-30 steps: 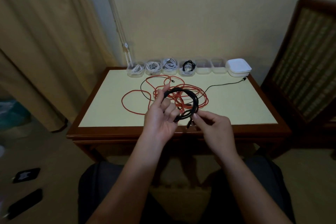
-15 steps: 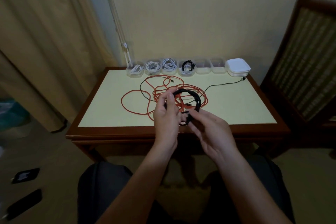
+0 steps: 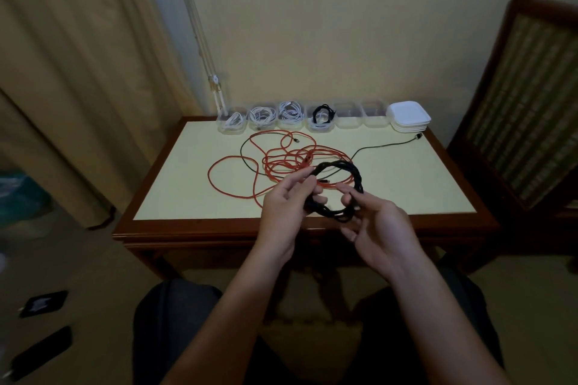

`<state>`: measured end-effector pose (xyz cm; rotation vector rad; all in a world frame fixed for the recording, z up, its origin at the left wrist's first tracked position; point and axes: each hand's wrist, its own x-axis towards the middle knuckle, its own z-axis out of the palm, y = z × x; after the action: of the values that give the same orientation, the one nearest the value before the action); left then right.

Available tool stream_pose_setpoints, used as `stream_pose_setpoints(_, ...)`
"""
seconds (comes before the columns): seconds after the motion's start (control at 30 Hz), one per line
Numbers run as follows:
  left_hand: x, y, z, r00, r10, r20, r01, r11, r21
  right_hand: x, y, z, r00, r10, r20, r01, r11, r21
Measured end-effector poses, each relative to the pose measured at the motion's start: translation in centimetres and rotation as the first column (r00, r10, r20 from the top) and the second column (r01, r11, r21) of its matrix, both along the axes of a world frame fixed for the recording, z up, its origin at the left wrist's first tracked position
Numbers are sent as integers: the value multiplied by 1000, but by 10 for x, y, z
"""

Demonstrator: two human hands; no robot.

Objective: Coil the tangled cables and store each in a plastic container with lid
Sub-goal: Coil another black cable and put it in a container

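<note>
Black cable coil (image 3: 358,180) gripped by left hand (image 3: 283,206), pinched by right hand (image 3: 381,228), held over near edge of table (image 3: 219,230), orange cable (image 3: 231,159) spread behind

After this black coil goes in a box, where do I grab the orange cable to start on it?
Take the orange cable by its plug end at the far side of the tangle, pinching from above. That end lies free on the table, while the middle loops cross each other and the thin dark cable. The left hand and right hand hold the black coil.
</note>
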<state>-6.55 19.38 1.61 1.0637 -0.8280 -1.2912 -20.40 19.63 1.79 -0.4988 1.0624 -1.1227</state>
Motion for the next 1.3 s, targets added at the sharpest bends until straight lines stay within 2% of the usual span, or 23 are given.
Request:
stream_pose_setpoints(0.1,1,-2,5,990,-63,-130,66,998,23,1,3,1,985,66,-157,-66,998,5)
stream_pose_setpoints(0.2,-3,-4,7,981,-44,-190,61,994,88,6,10,2,937,86,-339,-138,982,-131)
stream_pose_setpoints(0.27,-2,-6,5,980,-9,-199,36,991,130,7,13,0,879,8,-476,-139,961,-240)
stream_pose_setpoints(0.37,-2,-7,0,983,25,-184,3,989,151,8,14,-10,700,-172,-693,-158,909,-386)
stream_pose_setpoints(0.43,-1,-6,-2,989,35,-142,-11,987,162,10,15,-16,585,-267,-766,-168,884,-437)
stream_pose_setpoints(0.53,0,-4,-1,997,46,-63,-34,983,180,10,16,-20,422,-314,-851,-283,846,-452)
stream_pose_setpoints(0.57,1,-4,-1,997,53,-47,-43,982,186,10,15,-21,393,-303,-868,-318,841,-438)
stream_pose_setpoints(0.6,3,-5,-1,997,55,-52,-44,981,191,9,15,-22,410,-278,-868,-335,840,-427)
stream_pose_setpoints(0.63,5,-7,-1,994,52,-93,-32,979,200,7,14,-22,481,-237,-844,-332,842,-425)
stream_pose_setpoints(0.7,14,-15,-1,956,39,-292,34,970,243,1,13,-22,702,-94,-706,-301,859,-414)
stream_pose_setpoints(0.77,23,-23,0,825,9,-565,188,939,289,-5,12,-22,893,69,-445,-260,886,-384)
stream_pose_setpoints(0.83,28,-25,-1,668,-5,-744,301,917,263,-9,12,-23,972,158,-175,-209,923,-323)
stream_pose_setpoints(0.87,29,-25,-2,631,-7,-776,318,915,250,-10,12,-24,980,162,-116,-191,934,-302)
stream_pose_setpoints(0.9,28,-24,-3,638,-10,-770,313,917,249,-9,11,-25,982,143,-120,-172,942,-287)
stream_pose_setpoints(0.97,22,-22,-8,761,-10,-649,244,931,272,-8,8,-29,975,55,-217,-112,959,-261)
stream_pose_setpoints(1.07,13,-18,-18,962,-14,-274,82,968,237,-8,2,-32,963,-92,-255,32,973,-228)
stream_pose_setpoints(1.13,9,-18,-25,1000,-15,16,11,984,180,-11,-4,-34,964,-136,-227,88,974,-210)
stream_pose_setpoints(1.17,9,-18,-29,995,-14,99,-2,987,158,-12,-7,-34,972,-128,-194,91,978,-189)
stream_pose_setpoints(1.2,9,-20,-32,992,-23,122,3,987,161,-14,-10,-35,983,-105,-149,81,984,-161)
stream_pose_setpoints(1.23,10,-24,-34,997,-38,73,24,981,193,-16,-14,-36,993,-74,-91,62,990,-127)
stream_pose_setpoints(1.3,11,-33,-37,990,-69,-120,100,958,270,-19,-21,-41,999,-31,24,32,997,-71)
